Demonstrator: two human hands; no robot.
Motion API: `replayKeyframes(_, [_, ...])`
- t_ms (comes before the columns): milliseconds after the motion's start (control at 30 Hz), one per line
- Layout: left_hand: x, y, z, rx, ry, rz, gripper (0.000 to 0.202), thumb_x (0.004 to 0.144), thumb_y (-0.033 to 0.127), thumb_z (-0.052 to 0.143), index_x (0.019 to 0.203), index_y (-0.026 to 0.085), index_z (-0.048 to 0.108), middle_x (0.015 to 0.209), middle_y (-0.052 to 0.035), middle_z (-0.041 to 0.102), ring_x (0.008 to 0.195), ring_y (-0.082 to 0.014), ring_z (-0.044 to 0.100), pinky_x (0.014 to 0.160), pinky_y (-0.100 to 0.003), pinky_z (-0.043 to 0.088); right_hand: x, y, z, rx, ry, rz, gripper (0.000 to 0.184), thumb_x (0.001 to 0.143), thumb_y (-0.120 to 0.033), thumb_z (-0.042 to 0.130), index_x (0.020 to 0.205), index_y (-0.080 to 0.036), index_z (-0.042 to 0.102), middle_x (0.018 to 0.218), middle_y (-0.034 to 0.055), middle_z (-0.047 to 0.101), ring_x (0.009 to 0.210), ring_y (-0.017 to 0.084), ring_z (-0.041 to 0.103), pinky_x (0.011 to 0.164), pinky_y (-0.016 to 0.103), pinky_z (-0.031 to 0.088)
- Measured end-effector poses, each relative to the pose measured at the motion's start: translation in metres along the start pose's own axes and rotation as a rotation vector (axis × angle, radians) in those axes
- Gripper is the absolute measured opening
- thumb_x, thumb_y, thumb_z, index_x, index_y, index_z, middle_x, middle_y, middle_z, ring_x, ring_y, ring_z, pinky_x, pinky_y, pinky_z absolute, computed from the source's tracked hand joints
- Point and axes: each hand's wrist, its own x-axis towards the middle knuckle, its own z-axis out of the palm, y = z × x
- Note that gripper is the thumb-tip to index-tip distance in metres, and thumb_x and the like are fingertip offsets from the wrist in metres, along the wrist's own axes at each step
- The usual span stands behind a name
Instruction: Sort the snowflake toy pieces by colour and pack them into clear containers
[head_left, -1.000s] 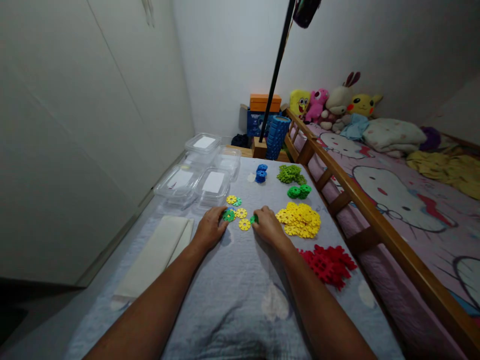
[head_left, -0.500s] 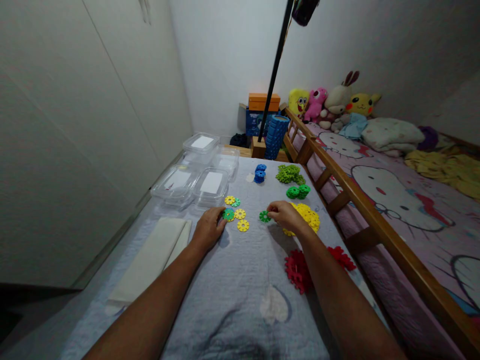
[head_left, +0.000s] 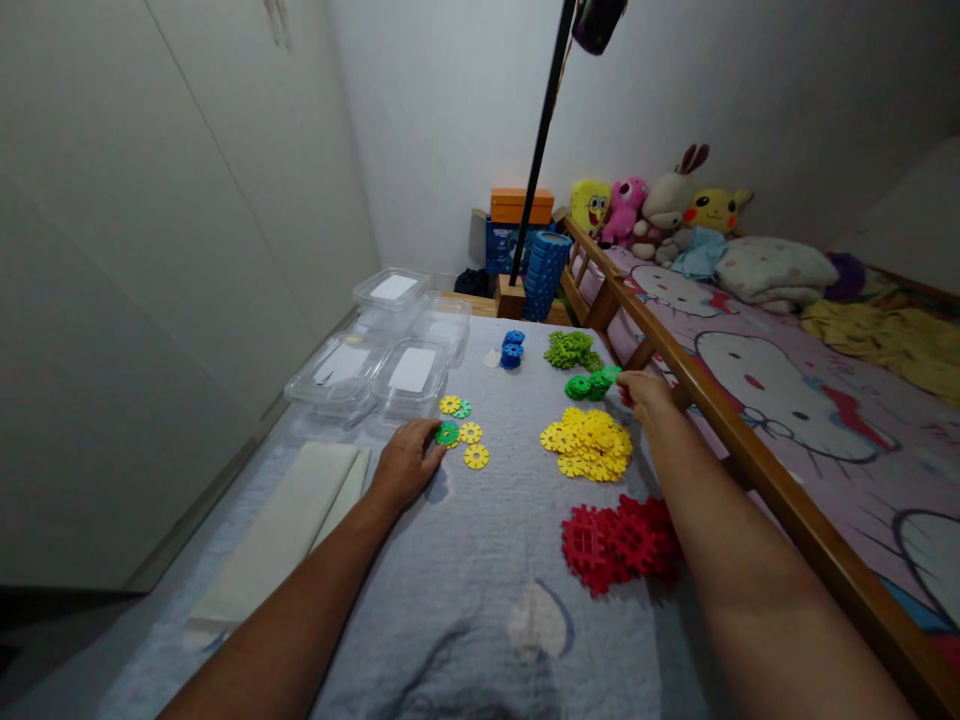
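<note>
Loosely curved left hand (head_left: 409, 460): its thumb and fingers stood slightly apart at the left rim of a green disc (head_left: 447, 433); I could not tell whether they gripped it.
Right hand (head_left: 646, 393): its fingers were drawn narrow, touching a bright green disc (head_left: 611, 374) at the right end of the green stack (head_left: 589, 386); a firm hold I could not make out.
Yellow discs (head_left: 475, 457): flat, round and notched, they lay near my left hand; more formed the yellow heap (head_left: 589, 443) nearer my right.
Red pieces (head_left: 600, 545): squarish and toothed, piled up, their right edge hidden by my forearm.
Lime pieces (head_left: 571, 349): spiky, just beyond the green stack.
Blue stack (head_left: 512, 350): notched discs, at the far end.
Tablecloth (head_left: 465, 580): grey, crinkled, printed with pale hearts.
Clear boxes (head_left: 411, 375): lidded, white papers on top.
Folded cloth (head_left: 289, 535): smooth, cream, left of my forearm.
Wooden rail (head_left: 671, 365): bounded my right arm's side, the bed (head_left: 795, 370) behind it.
Black pole (head_left: 541, 150): rose thin beyond the table.
</note>
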Motion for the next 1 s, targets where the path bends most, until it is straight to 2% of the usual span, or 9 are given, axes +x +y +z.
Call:
replayKeyframes(167, [0.0, 0.002, -0.001, 0.0, -0.012, 0.009, 0.032, 0.087, 0.032, 0.061, 0.116, 0.019, 0.066, 0.114, -0.0111, 0.072, 0.105, -0.0263, 0.066, 0.097, -0.043, 0.053, 0.003, 0.011, 0.008, 0.013, 0.018, 0.048, 0.018, 0.066, -0.011, 0.069, 0.065, -0.018, 0.054, 0.043, -0.0073, 0.048, 0.038, 0.007, 0.045, 0.035, 0.016, 0.036])
replayKeyframes(367, [0.0, 0.004, -0.003, 0.0, -0.022, 0.004, 0.031, 0.088, 0.033, 0.06, 0.115, 0.019, 0.065, 0.113, -0.0112, 0.071, 0.105, -0.0264, 0.065, 0.097, -0.043, 0.053, -0.003, 0.013, 0.011, 0.025, 0.032, 0.054, 0.018, 0.063, -0.014, 0.07, 0.067, -0.019, 0.053, 0.045, -0.0067, 0.05, 0.039, 0.008, 0.046, 0.036, 0.017, 0.038])
replayKeyframes(533, [0.0, 0.003, -0.002, 0.006, -0.02, 0.003, 0.031, 0.087, 0.031, 0.06, 0.115, 0.02, 0.065, 0.114, -0.0109, 0.071, 0.106, -0.0267, 0.065, 0.097, -0.043, 0.053, -0.015, 0.002, 0.006, 0.041, 0.094, -0.022, 0.016, 0.064, -0.02, 0.067, 0.073, -0.021, 0.054, 0.051, -0.0074, 0.05, 0.043, 0.009, 0.048, 0.038, 0.017, 0.036])
replayKeyframes(633, [0.0, 0.002, -0.001, 0.004, -0.024, -0.004, 0.032, 0.086, 0.031, 0.06, 0.115, 0.018, 0.065, 0.115, -0.012, 0.071, 0.106, -0.0272, 0.065, 0.097, -0.044, 0.053, -0.036, -0.01, 0.005, 0.067, 0.075, -0.115, 0.017, 0.065, -0.024, 0.065, 0.08, -0.02, 0.057, 0.059, -0.0058, 0.055, 0.049, 0.01, 0.052, 0.041, 0.018, 0.038])
replayKeyframes(700, [0.0, 0.002, -0.001, -0.002, -0.025, -0.009, 0.033, 0.086, 0.03, 0.061, 0.116, 0.018, 0.066, 0.114, -0.0125, 0.071, 0.105, -0.0277, 0.066, 0.096, -0.044, 0.053, -0.059, -0.017, 0.01, 0.078, -0.011, -0.209, 0.02, 0.067, -0.027, 0.064, 0.085, -0.019, 0.06, 0.066, -0.0039, 0.058, 0.054, 0.011, 0.054, 0.044, 0.019, 0.039])
replayKeyframes(800, [-0.001, 0.002, -0.001, -0.014, -0.018, -0.007, 0.034, 0.085, 0.029, 0.062, 0.116, 0.017, 0.066, 0.113, -0.0124, 0.072, 0.106, -0.028, 0.066, 0.097, -0.045, 0.053, -0.106, -0.017, 0.026, 0.011, -0.23, -0.369, 0.024, 0.073, -0.033, 0.063, 0.091, -0.018, 0.063, 0.08, -0.0001, 0.064, 0.063, 0.012, 0.058, 0.052, 0.022, 0.043])
replayKeyframes(900, [-0.001, 0.002, 0.0, -0.021, -0.005, -0.009, 0.034, 0.084, 0.027, 0.062, 0.117, 0.017, 0.066, 0.114, -0.0122, 0.072, 0.105, -0.0276, 0.066, 0.097, -0.045, 0.053, -0.156, 0.001, 0.05, -0.245, -0.458, -0.55, 0.02, 0.08, -0.033, 0.062, 0.091, -0.018, 0.066, 0.089, 0.0039, 0.067, 0.075, 0.016, 0.061, 0.071, 0.028, 0.05])
replayKeyframes(1000, [-0.002, 0.001, 0.0, -0.023, 0.0, -0.028, 0.034, 0.084, 0.025, 0.062, 0.117, 0.018, 0.066, 0.111, -0.0112, 0.072, 0.103, -0.0265, 0.067, 0.096, -0.043, 0.054, -0.198, 0.03, 0.075, -0.58, -0.59, -0.723, 0.02, 0.084, -0.025, 0.062, 0.1, -0.017, 0.068, 0.108, 0.0101, 0.066, 0.097, 0.02, 0.062, 0.091, 0.032, 0.048])
